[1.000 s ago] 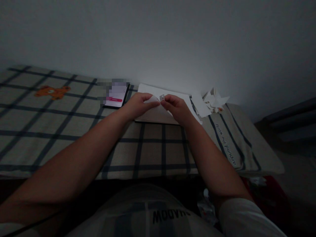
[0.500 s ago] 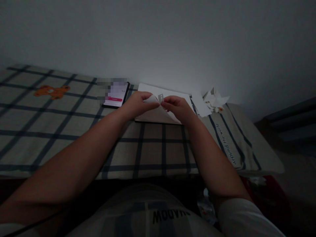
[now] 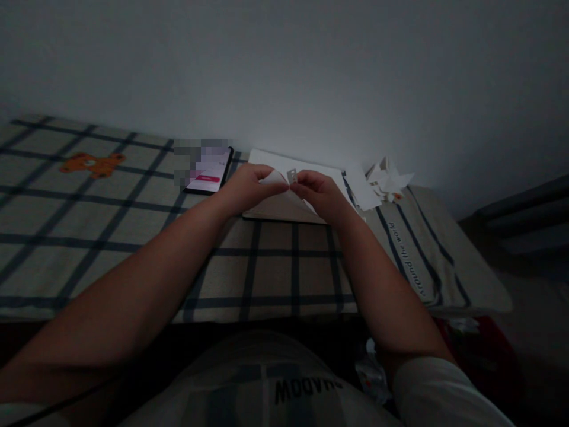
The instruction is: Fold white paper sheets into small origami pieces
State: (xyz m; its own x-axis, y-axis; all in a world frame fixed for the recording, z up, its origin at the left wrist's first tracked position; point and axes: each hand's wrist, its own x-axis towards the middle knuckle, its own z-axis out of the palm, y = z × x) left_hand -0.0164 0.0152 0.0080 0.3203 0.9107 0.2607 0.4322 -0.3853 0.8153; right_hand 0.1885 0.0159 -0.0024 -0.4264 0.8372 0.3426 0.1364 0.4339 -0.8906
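head view: both hands meet at 12 o'clock over a white pad (image 3: pixel 306 163) on the checked bed (image 3: pixel 133 237). left hand (image 3: pixel 249 188) pinches a folded paper piece (image 3: pixel 275 178); right hand (image 3: pixel 322 193) pinches its small upright tip (image 3: pixel 292 175). the piece runs 9 to 3 between them, forearms converging. phone (image 3: pixel 208 172) lies at 11 o'clock.

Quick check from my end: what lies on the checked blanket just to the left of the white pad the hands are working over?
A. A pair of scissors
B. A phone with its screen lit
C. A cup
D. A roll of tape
B: a phone with a lit screen lies flat on the checked blanket, just left of the white pad over which the left hand and right hand pinch a small paper piece.
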